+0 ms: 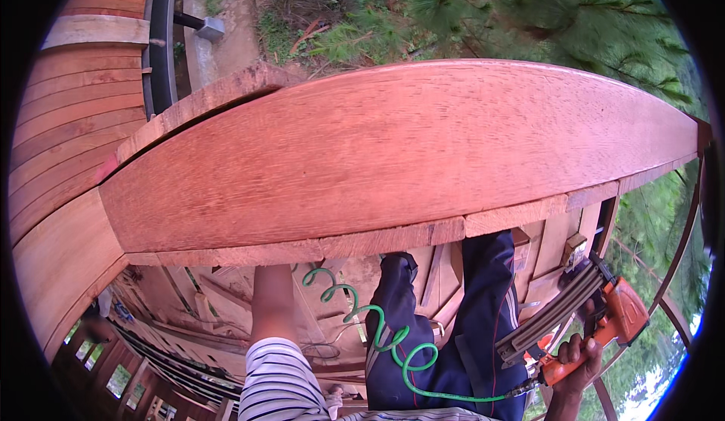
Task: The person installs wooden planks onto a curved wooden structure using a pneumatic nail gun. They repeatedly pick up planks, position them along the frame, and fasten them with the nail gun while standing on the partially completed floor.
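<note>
A long reddish wooden board (400, 141) stretches across the view above me, with short board ends (513, 213) lining its lower edge. My right hand (580, 359) is closed round the grip of an orange nail gun (627, 311) at the lower right, below the board. A coiled green air hose (411, 368) runs from the gun's handle. My left forearm (276, 308), in a striped sleeve, reaches up to the board's lower edge; that hand and its fingers are hidden behind the wood.
Wooden planking (75, 89) and a dark metal beam (160, 43) are at left. Below are my dark trousered legs (476, 308) and a lower floor with loose wood pieces (211, 296). Pine branches (544, 13) and ground (234, 28) lie beyond the board.
</note>
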Available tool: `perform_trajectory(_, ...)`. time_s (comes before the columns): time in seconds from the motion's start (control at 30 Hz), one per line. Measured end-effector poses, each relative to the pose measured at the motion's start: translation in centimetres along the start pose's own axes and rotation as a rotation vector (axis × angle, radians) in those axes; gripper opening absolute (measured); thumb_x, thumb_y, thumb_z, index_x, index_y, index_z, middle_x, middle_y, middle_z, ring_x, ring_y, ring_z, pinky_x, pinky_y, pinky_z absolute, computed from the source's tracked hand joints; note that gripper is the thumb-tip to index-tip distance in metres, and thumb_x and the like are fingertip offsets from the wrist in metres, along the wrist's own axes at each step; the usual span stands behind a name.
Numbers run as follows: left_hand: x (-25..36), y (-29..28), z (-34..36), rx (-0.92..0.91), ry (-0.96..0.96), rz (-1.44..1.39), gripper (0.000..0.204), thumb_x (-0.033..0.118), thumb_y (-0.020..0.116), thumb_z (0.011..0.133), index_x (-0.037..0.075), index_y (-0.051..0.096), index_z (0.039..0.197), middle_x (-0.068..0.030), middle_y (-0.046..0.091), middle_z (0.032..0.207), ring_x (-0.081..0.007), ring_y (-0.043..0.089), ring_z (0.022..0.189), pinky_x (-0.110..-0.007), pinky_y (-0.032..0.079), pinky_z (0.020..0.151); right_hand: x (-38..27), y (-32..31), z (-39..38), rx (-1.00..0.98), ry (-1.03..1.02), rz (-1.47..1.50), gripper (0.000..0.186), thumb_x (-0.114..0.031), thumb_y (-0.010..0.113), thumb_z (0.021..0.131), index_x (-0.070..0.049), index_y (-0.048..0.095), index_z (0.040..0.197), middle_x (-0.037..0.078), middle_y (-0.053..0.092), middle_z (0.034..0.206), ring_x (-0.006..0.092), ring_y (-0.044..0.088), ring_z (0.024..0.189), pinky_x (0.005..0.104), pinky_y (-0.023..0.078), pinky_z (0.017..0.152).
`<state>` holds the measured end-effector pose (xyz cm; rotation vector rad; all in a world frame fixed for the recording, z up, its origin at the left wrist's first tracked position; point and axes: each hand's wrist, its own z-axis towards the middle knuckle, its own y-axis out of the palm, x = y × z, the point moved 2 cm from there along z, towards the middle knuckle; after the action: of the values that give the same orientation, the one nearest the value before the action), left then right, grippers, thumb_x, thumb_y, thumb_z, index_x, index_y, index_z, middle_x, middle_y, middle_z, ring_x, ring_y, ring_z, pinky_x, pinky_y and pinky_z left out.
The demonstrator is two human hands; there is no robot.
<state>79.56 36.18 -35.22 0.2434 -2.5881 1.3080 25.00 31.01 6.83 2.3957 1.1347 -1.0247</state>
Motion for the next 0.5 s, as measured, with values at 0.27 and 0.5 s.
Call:
perform_trajectory(0.27,1.6,0.0,-1.1,0.003,0.059,0.001,0.043,0.016,0.07,0.079,0.0,0.057,0.117,-0.0229,0.058,0.121,-0.0364,0.058,0.11,-0.047,0.046,0.09,0.2,0.2,1.1,-0.055,0.048,-0.044,0.07,-0.023,0.055,0.089,0.002,0.027,0.149,0.001,0.044,0.055,0.0103,0.042,0.046,0.0235,0.038,0.046)
perform_trajectory(0.5,6.1,-1.3,-5.6,0.159,0.185,-0.054,0.045,0.014,0.069,0.077,0.0,0.056,0.118,-0.0231,0.056,0.123,-0.0375,0.057,0.111,-0.048,0.046,0.09,-0.9,1.3,0.7,-0.029,0.048,-0.084,0.069,-0.023,0.056,0.089,0.005,0.029,0.146,0.001,0.044,0.055,0.0099,0.041,0.046,0.0232,0.037,0.045)
